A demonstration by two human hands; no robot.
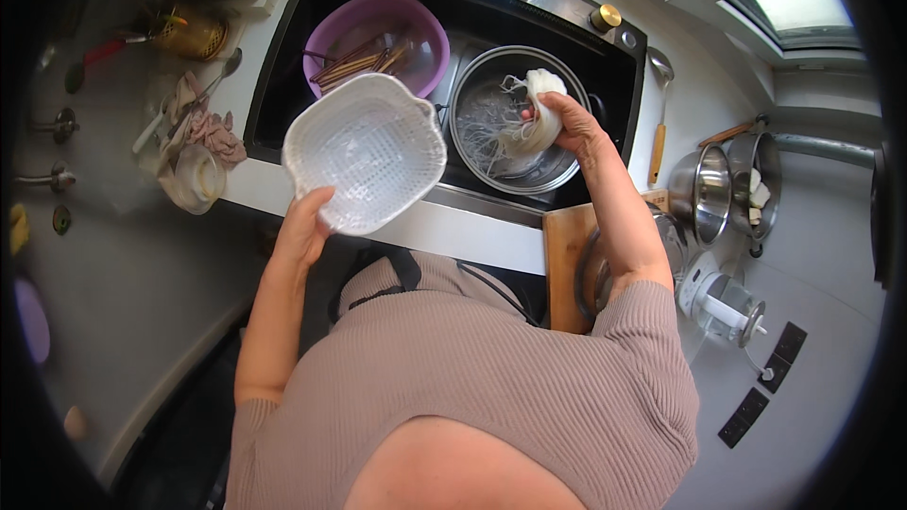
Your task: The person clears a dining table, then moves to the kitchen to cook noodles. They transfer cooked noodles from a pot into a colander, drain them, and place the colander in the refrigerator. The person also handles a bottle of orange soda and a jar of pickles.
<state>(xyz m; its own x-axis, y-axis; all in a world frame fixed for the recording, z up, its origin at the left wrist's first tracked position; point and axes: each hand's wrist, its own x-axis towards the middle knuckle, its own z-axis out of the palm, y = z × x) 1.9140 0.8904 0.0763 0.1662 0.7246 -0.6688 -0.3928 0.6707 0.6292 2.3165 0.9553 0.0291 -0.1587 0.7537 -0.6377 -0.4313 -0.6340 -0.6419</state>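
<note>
My left hand (pixel 310 223) grips the near rim of a white plastic colander (pixel 361 149), tilted over the sink's front edge. A bundle of thin white noodles (pixel 542 113) is gathered in my right hand (pixel 575 124), above a steel pot (pixel 521 180) standing in the black sink (pixel 276 106). Loose strands trail from the bundle into the water in the pot. Behind the colander, a purple plastic basin (pixel 431 35) holds several chopsticks (pixel 354 65) and water.
A wooden cutting board (pixel 567 262) and glass lid (pixel 602 283) lie at the right front. Steel bowls (pixel 701 191), a ladle (pixel 660 106) and a glass kettle (pixel 726 308) are farther right. Left of the sink are a crumpled cloth (pixel 216 136) and a clear plastic container (pixel 198 177).
</note>
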